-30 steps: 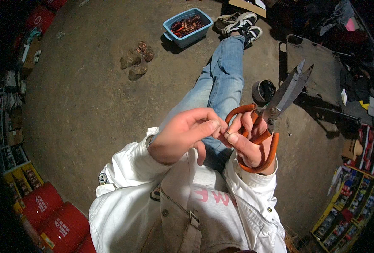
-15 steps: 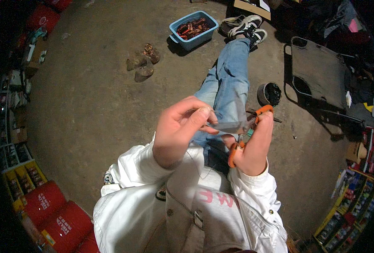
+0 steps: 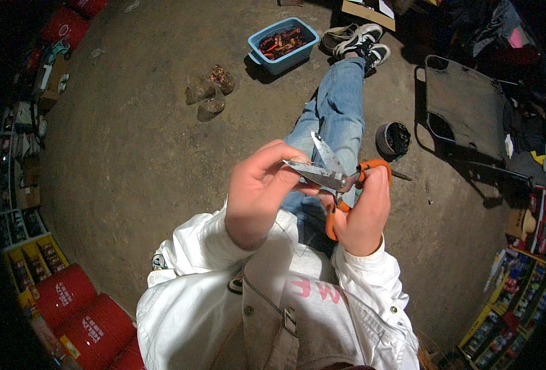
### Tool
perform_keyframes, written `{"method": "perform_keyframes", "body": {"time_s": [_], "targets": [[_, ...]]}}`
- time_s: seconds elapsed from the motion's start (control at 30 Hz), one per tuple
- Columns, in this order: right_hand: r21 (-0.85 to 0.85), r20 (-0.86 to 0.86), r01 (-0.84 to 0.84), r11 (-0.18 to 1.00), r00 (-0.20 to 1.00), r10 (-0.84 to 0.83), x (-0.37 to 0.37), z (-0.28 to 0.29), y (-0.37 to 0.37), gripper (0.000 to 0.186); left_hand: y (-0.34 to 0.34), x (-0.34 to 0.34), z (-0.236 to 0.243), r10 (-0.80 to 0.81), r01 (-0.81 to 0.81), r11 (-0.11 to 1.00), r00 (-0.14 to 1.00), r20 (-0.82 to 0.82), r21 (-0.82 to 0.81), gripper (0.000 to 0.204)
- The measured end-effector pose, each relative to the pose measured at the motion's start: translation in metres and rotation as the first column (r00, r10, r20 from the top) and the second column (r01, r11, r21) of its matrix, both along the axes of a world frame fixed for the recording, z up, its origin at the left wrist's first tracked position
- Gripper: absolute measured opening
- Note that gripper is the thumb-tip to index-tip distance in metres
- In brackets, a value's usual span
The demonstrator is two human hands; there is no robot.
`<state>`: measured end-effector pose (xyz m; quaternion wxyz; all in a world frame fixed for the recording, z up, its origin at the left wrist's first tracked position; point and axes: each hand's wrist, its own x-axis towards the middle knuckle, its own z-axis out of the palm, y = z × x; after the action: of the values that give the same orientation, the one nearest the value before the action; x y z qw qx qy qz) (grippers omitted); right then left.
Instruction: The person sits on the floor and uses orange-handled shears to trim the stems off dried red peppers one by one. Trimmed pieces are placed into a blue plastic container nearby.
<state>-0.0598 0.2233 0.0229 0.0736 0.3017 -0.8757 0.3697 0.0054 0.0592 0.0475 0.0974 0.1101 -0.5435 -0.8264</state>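
Note:
My right hand (image 3: 366, 216) grips a pair of scissors (image 3: 322, 175) by its orange handles, fingers and thumb in the loops. The steel blades are spread apart and point left, with dark marks on the metal. The lower blade passes in front of the fingertips of my left hand (image 3: 259, 191), while the other blade angles up and away over my jeans. The left fingers are closed in a pinch. Whatever they hold is hidden behind the blade or too small to make out.
On the concrete floor ahead stands a blue tub (image 3: 283, 62) of dark reddish pieces. Several clear bags (image 3: 210, 109) lie left of my outstretched legs (image 3: 338, 92). To the right are a round pot (image 3: 384, 143) with black contents and a folding chair (image 3: 464, 92). Red drums (image 3: 63, 293) stand at lower left.
The scissor blades, blurred and nearer together before, are now spread wide. My right hand has shifted slightly left, bringing the blades to the left fingertips. The left hand has hardly moved.

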Motion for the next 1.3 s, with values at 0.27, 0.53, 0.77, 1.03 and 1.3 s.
{"method": "perform_keyframes", "body": {"time_s": [0.27, 0.53, 0.77, 1.03, 1.3], "targets": [[0.021, 0.018, 0.032, 0.999, 0.999, -0.032, 0.001, -0.004, 0.001, 0.051, -0.002, 0.000, 0.004, 0.019, -0.019, 0.991, 1.000, 0.004, -0.130, 0.013], [0.003, 0.094, 0.005, 1.000, 0.996, -0.005, 0.002, -0.013, 0.001, 0.042, -0.003, -0.002, 0.006, 0.049, -0.044, 0.987, 0.998, 0.028, -0.157, 0.015], [-0.045, 0.159, -0.032, 0.998, 0.987, 0.039, 0.003, -0.008, -0.005, 0.037, -0.003, -0.003, 0.003, 0.059, -0.053, 0.980, 0.998, 0.025, -0.194, 0.020], [-0.138, 0.729, -0.162, 0.977, 0.651, 0.211, 0.006, -0.002, -0.004, 0.025, -0.008, -0.003, -0.002, -0.046, 0.044, 0.999, 0.997, 0.058, 0.032, 0.018], [-0.562, 0.824, -0.087, 0.822, 0.023, 0.566, 0.002, 0.000, 0.011, 0.035, -0.009, -0.005, -0.008, -0.116, 0.113, 0.976, 0.993, 0.006, 0.185, 0.018]]}}
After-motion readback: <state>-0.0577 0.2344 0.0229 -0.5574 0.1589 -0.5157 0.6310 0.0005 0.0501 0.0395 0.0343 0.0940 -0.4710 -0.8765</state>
